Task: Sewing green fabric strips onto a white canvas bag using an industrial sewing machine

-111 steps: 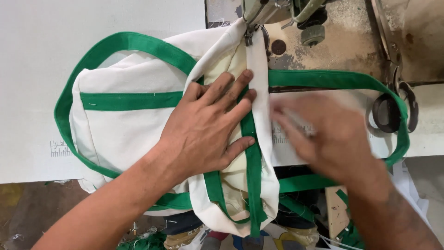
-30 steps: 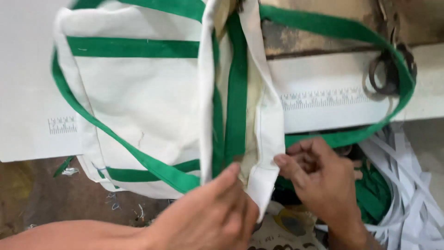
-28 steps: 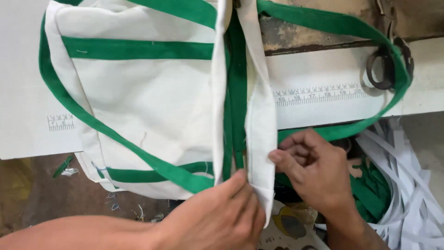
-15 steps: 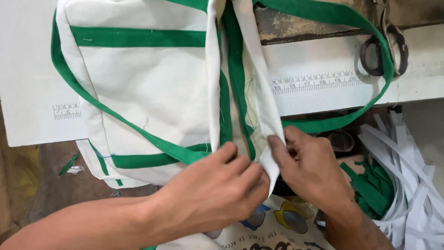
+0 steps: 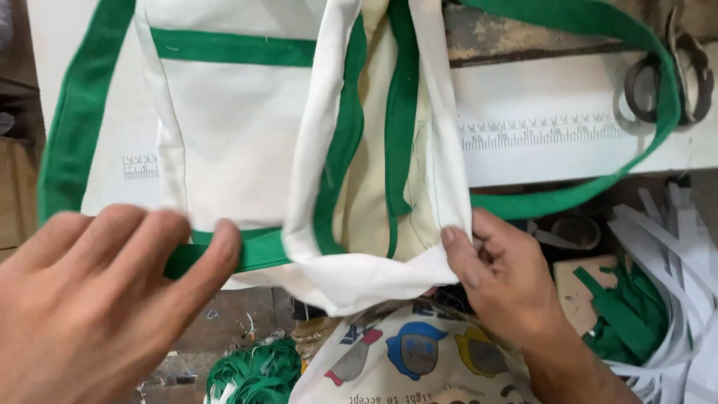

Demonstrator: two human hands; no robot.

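Observation:
A white cloth bag (image 5: 239, 127) with green trim lies on the white work table (image 5: 538, 153), and its near end hangs over the table's front edge. A long green handle strap (image 5: 591, 191) loops out to the right. My right hand (image 5: 508, 288) pinches the bag's lower right corner between thumb and fingers. My left hand (image 5: 97, 307) hovers at the lower left with fingers spread, its fingertips touching the green band along the bag's bottom edge.
Dark scissors (image 5: 677, 78) lie on the table at the upper right, inside the strap loop. Below the table edge are green strap offcuts (image 5: 628, 314), white strips (image 5: 688, 284), a printed bag (image 5: 419, 359) and green scraps (image 5: 254, 374).
The bag has slid toward me and its folded end has opened up. My left hand has let go of the bag's end and moved left, while my right hand keeps its pinch on the corner.

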